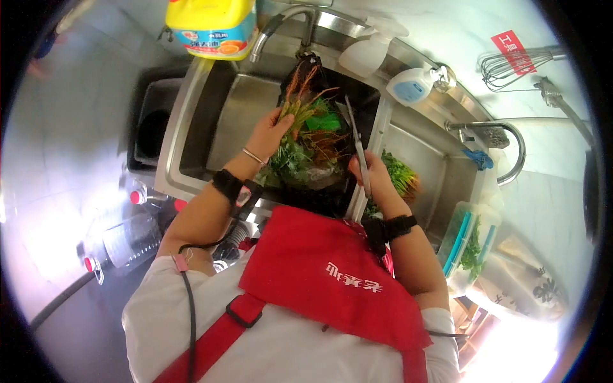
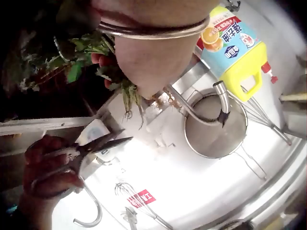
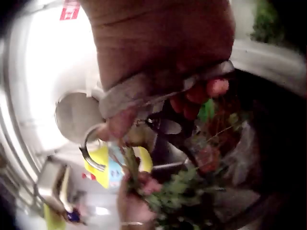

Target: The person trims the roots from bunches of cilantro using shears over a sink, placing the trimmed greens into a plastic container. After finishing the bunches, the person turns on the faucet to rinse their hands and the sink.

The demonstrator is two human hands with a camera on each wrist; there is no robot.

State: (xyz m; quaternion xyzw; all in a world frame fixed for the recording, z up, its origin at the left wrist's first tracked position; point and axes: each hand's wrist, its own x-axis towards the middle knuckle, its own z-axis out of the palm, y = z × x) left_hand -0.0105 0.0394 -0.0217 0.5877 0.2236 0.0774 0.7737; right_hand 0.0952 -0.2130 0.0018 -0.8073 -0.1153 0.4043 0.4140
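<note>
My left hand grips a bunch of leafy herbs by its stems over the left sink basin, the leaves hanging toward me and the thin reddish roots pointing away. In my right hand is a pair of metal scissors, held to the right of the bunch. The left wrist view shows the scissor blades slightly parted, with fingers around the handles. Below the herbs, a black plastic bag lines part of the basin, with root trimmings and a bright green piece on it.
More greens with pale stems lie in the right sink basin. A yellow detergent jug stands behind the left basin, near a curved faucet. A white pump bottle and a second faucet are at the right.
</note>
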